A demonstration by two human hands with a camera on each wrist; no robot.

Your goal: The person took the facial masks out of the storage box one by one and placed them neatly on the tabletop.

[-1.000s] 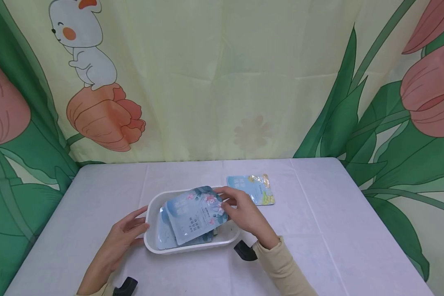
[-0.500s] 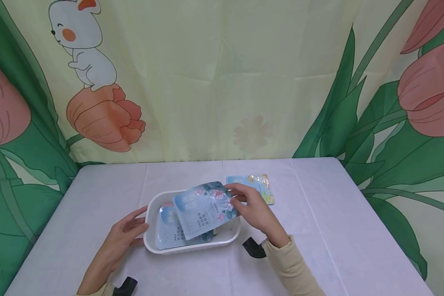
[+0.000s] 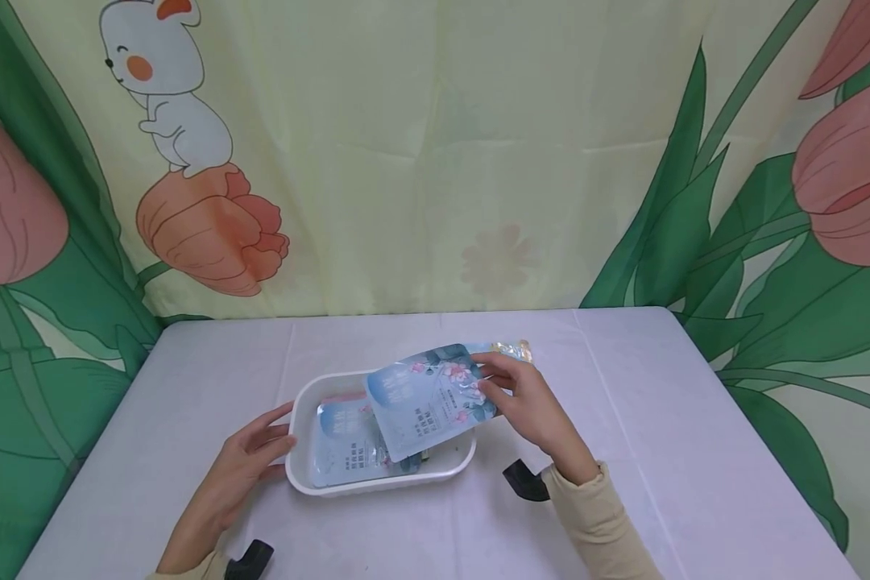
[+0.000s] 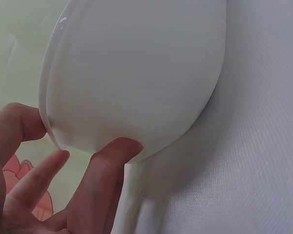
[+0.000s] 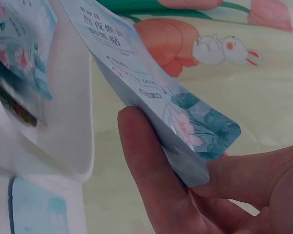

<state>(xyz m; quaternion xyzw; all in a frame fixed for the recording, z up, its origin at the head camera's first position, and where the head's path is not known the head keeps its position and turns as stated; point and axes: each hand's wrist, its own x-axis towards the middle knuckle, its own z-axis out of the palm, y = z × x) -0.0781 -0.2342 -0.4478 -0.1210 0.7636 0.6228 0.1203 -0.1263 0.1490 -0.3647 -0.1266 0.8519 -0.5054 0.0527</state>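
A white plastic tray (image 3: 304,471) sits on the table with at least one blue flowered packet (image 3: 344,447) lying inside. My right hand (image 3: 511,395) pinches another blue flowered packet (image 3: 428,399) by its right end and holds it tilted above the tray's right side; the right wrist view shows that packet (image 5: 151,92) between thumb and fingers. My left hand (image 3: 261,447) rests against the tray's left wall, and in the left wrist view its fingertips (image 4: 117,148) touch the tray's outer wall (image 4: 136,73). A further packet (image 3: 516,349) lies on the table behind my right hand, mostly hidden.
The table (image 3: 660,419) is covered in pale cloth. A printed curtain (image 3: 435,153) with a rabbit and tulips hangs close behind the far edge. Black wrist mounts (image 3: 525,482) sit near each forearm.
My right hand has lifted the flowered packet out of the tray and carried it up and to the right. The left hand has stayed on the tray.
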